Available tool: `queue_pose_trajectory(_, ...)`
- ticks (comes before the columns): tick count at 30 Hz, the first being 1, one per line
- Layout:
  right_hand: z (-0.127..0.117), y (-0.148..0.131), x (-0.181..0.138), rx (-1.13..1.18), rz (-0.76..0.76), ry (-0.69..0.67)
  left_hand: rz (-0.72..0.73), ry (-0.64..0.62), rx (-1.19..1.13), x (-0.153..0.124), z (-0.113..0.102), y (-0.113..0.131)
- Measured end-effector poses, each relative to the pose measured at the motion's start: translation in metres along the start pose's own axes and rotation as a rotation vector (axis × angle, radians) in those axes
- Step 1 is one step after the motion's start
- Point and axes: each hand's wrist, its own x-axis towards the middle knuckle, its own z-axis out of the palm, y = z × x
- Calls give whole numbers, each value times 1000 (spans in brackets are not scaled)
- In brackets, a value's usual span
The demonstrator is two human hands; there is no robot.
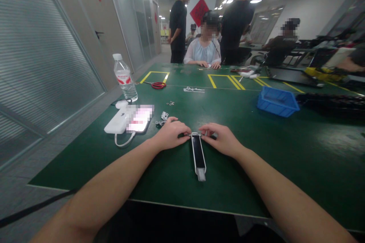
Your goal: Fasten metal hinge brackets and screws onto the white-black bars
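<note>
A slim black-and-white device (199, 152) lies lengthwise on the green table, a black panel in a narrow white frame. From its near end sticks a pale grey tab (201, 175). My left hand (172, 135) is closed in a pinch at the left of the device's far end. Opposite it, my right hand (219, 138) pinches at the right of the same end. Something thin and dark shows at the fingertips on each side, too small to make out. Just beyond my left hand are small grey metal parts (164, 117), partly hidden by it.
A phone (142, 118) cabled to a white power bank (116, 120) and a water bottle (125, 79) stand left. Farther off are red-handled scissors (158, 85), small metal pieces (170, 103) and white strips (194, 89). A blue bin (277, 101) is right. A person (203, 51) sits opposite.
</note>
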Motion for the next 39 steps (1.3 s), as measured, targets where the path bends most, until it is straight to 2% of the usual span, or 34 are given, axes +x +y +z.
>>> queue_pose_trajectory(29,1,-1,0,48,16,-28,-11,18,12,0,1,0)
queue_pose_trajectory(39,-4,8,-2,242,128,83,-17,26,34,-2,-1,-2)
